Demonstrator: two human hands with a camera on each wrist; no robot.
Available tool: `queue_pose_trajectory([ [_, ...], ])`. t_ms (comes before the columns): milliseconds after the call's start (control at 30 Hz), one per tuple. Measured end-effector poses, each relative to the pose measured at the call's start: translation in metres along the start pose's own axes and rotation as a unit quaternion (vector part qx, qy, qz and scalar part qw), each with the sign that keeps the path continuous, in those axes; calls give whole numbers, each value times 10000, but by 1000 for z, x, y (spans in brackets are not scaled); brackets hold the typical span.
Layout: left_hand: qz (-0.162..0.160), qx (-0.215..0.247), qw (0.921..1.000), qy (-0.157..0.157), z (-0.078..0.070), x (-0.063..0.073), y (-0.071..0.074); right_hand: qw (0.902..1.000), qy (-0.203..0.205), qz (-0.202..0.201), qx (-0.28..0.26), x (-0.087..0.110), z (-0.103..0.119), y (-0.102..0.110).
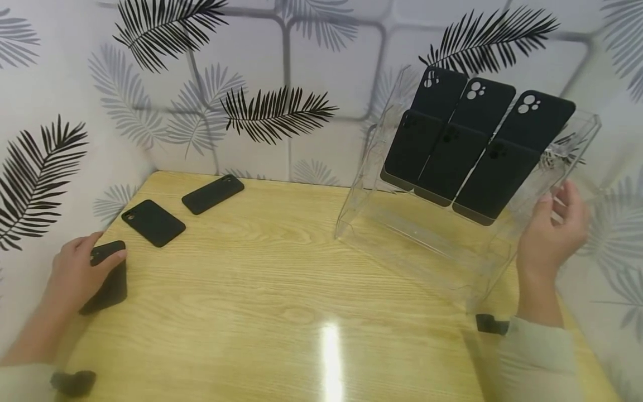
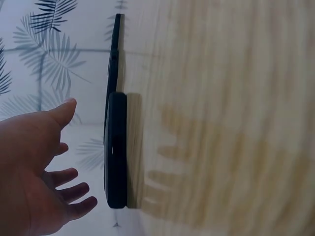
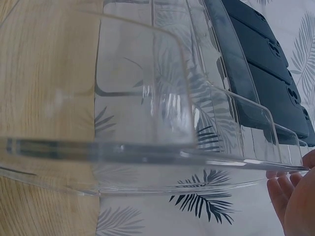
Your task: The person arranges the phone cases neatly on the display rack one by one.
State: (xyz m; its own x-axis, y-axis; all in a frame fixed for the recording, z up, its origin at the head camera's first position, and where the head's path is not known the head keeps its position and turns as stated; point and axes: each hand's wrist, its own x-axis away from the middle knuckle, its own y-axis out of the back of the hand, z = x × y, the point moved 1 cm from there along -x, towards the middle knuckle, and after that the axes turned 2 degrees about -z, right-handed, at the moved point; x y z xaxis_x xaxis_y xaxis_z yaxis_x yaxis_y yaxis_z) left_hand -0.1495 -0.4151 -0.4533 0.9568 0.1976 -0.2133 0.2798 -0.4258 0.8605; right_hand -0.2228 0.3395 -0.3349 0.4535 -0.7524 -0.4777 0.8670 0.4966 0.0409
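Left hand point(image 1: 75, 273) is loose with its fingers spread, hovering over a black phone case point(image 1: 113, 285) that lies flat at the left edge of the desk point(image 1: 281, 268). Head cam makes it look like the thumb is right on that case, but the left wrist view shows a clear gap between the fingers and it, so nothing's being gripped on that side. A second case point(image 1: 153, 223) lies near the far left corner, and a third case point(image 1: 213, 194) is just beside it, close to the back edge.

Over on the right, the right hand point(image 1: 557, 243) pinches the side panel of a clear rack point(image 1: 417, 231) standing toward the back right corner. From the head cam that panel's only a faint outline; the right wrist cam looks along it almost edge-on and picks up stepped clear plastic (though it only gets a bit of the hand at its border). The racked cases point(image 1: 482, 103) lean back in three columns, two overlapping levels, and the upper camera cutouts read clearest from the head view. Behind it all is a leaf-print backdrop point(image 1: 326, 67).
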Motion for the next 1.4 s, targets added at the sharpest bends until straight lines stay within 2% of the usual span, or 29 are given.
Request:
queue_pose_trajectory([
  [133,405,-249,9988,152,10,-4,-1,10000,12,11,-15,-1,-2,0],
  [300,731,-469,9962,96,14,-10,-5,10000,74,45,-18,-1,-3,0],
  [467,741,-702,9947,-100,10,-15,-8,9999,139,36,0,-2,-4,1],
  [667,1144,-1015,9882,66,6,-21,-6,9999,93,68,-7,-1,-4,1],
  [867,1391,-982,9853,166,-1,-26,-9,9999,142,62,1,-2,-5,0],
  [1067,1309,-844,9877,113,-5,-27,-11,9999,140,66,9,-1,-5,0],
  [1300,789,-700,9937,-390,-13,-25,-11,9999,117,82,-4,-1,-4,0],
  [1400,604,-522,9959,-421,-17,-24,-10,9999,137,73,23,-1,-4,0],
])
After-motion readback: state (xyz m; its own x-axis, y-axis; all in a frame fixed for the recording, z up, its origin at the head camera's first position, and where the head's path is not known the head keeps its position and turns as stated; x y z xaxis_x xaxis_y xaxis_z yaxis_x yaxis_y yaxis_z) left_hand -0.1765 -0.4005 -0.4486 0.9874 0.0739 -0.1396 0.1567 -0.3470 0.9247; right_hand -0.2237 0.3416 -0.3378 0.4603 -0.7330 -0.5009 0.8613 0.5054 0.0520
